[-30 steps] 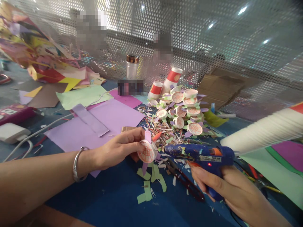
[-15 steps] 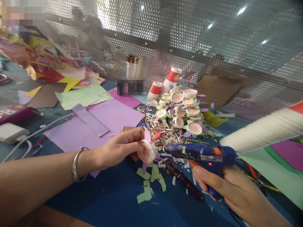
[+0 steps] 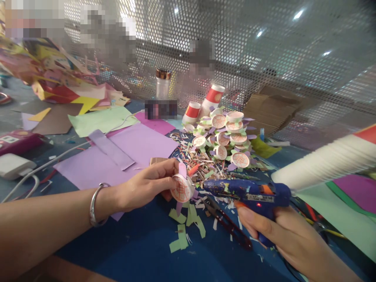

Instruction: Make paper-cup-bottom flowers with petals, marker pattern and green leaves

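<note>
Furthest to the left of the glue gun (image 3: 249, 194), a white adapter (image 3: 11, 164) lies on the blue desk (image 3: 132, 250), with a large lilac sheet (image 3: 117, 156) between it and the middle of the desk. Closer to the gun, the left hand (image 3: 147, 184), a silver bangle (image 3: 95, 203) on its wrist, pinches a round cup piece (image 3: 182, 192) between thumb and fingers. The printed face of the piece is turned toward the camera, and a lilac strip sticks out above and below it. The piece sits just left of the gun's nozzle; whether they touch cannot be told. Below the nozzle, green paper scraps (image 3: 188, 219) and dark scissors (image 3: 229, 223) lie on the desk. Behind the gun, well apart, is a heap of finished pieces (image 3: 226, 137) with lilac and green petals. The right hand (image 3: 282, 235) is closed round the gun's grip, with one finger at the orange trigger. Right of the gun, a stack of white cups (image 3: 323, 160) lies on its side.
</note>
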The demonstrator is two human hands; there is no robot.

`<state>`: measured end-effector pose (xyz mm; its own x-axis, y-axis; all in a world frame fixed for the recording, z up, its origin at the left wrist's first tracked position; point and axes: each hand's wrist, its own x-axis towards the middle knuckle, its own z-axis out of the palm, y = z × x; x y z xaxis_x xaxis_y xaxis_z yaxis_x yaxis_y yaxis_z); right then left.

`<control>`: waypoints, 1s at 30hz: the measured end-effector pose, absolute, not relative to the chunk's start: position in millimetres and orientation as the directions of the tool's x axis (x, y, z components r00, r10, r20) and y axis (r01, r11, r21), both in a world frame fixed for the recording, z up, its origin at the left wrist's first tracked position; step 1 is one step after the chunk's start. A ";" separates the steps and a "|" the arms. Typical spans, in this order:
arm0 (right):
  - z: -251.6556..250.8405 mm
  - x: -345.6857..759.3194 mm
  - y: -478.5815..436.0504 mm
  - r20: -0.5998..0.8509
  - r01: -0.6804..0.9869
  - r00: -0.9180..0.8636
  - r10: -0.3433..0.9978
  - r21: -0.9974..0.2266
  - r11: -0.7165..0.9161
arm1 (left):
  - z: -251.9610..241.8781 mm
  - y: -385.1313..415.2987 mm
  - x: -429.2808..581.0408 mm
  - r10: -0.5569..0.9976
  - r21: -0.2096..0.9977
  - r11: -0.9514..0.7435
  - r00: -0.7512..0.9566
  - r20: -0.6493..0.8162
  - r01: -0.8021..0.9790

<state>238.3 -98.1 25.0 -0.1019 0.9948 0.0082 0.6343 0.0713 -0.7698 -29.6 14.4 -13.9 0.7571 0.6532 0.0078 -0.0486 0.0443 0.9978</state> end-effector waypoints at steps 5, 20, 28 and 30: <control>25.6 240.1 -96.4 0.040 0.652 -0.191 0.981 -0.741 0.158 | -14.4 14.7 -29.4 0.653 0.998 0.036 0.757 0.021 -0.059; 23.4 247.5 -95.8 0.077 0.677 -0.137 0.988 -0.721 0.150 | -14.3 14.9 -30.3 0.682 0.999 0.026 0.731 0.017 -0.048; 19.9 251.2 -96.0 0.049 0.617 -0.125 0.991 -0.778 0.117 | -22.1 14.3 -28.5 0.727 0.991 0.120 0.684 -0.052 -0.052; 19.3 251.7 -97.0 0.042 0.616 -0.120 0.992 -0.781 0.108 | -22.3 14.2 -28.2 0.736 0.986 0.150 0.674 -0.062 -0.073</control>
<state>251.7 -97.0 19.3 -0.1203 0.9919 0.0420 0.6156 0.1077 -0.7806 -28.2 14.2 -22.3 0.6736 0.7364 -0.0622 -0.0733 0.1504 0.9859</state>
